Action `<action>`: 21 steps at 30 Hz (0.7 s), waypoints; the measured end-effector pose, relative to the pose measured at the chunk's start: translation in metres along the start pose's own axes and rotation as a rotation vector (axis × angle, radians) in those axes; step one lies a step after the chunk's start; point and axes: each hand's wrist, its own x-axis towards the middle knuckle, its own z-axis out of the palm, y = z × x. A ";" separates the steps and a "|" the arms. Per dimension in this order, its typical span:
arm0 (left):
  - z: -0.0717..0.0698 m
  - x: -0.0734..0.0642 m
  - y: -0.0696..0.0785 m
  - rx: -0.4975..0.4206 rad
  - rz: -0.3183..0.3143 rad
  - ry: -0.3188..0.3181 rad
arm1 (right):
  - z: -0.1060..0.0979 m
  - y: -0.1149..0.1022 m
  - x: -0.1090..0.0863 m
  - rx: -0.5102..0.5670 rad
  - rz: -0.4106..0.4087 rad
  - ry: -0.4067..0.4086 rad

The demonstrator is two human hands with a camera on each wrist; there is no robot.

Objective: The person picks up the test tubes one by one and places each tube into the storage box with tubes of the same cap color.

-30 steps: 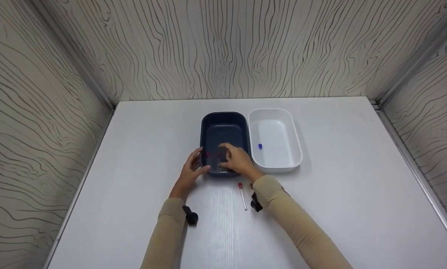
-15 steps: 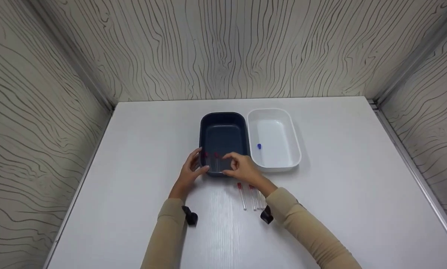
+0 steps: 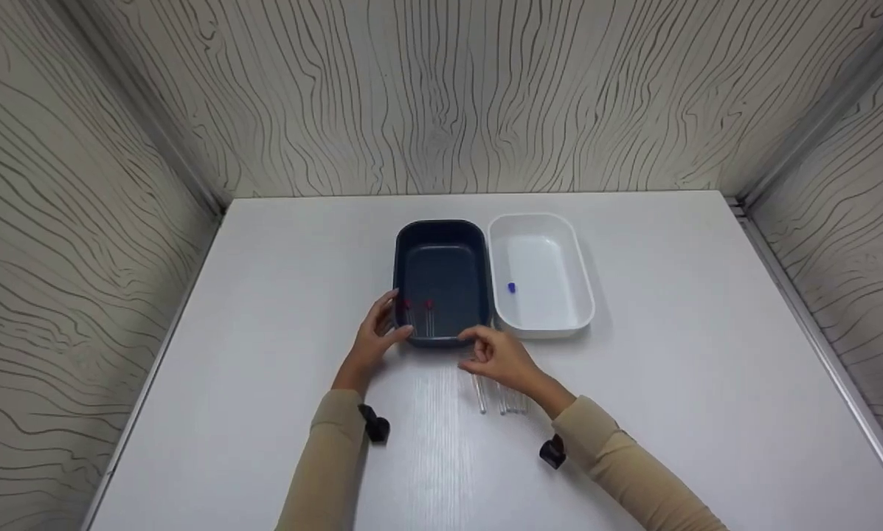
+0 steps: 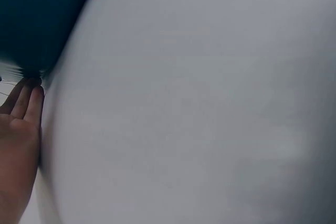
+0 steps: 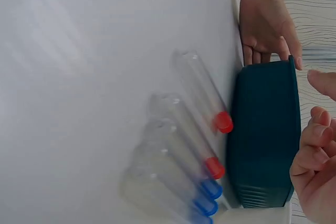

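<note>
My left hand (image 3: 372, 341) holds the near left corner of a dark blue plastic bin (image 3: 448, 273), thumb at the near rim and fingers along the left wall. Two red-capped test tubes (image 3: 430, 318) lie inside that bin. Just over its near right edge hovers my right hand (image 3: 506, 360), thumb and index finger apart, nothing between them. Below it, several clear test tubes (image 3: 481, 398) lie side by side on the table. Their caps show in the right wrist view: two red caps (image 5: 223, 122) and three blue caps (image 5: 211, 188).
A white bin (image 3: 548, 273) stands against the right side of the dark one, holding a test tube with a blue cap (image 3: 511, 287). A wood-patterned wall (image 3: 441, 96) rises behind the white table (image 3: 293, 280), with similar walls on both sides.
My right hand has drawn back from inside the dark bin, toward me and to the right, and is now over the loose tubes. My left hand stays at the bin's corner.
</note>
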 end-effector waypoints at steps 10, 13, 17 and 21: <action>0.000 -0.011 0.025 -0.027 -0.033 -0.054 | -0.003 0.013 -0.021 -0.175 0.023 -0.167; 0.001 -0.011 0.027 -0.039 -0.046 -0.052 | -0.005 0.017 -0.024 -0.234 0.050 -0.236; 0.000 -0.011 0.027 -0.039 -0.042 -0.048 | -0.007 0.019 -0.026 -0.260 0.076 -0.272; -0.001 -0.011 0.027 -0.038 -0.053 -0.046 | -0.006 0.019 -0.026 -0.263 0.094 -0.291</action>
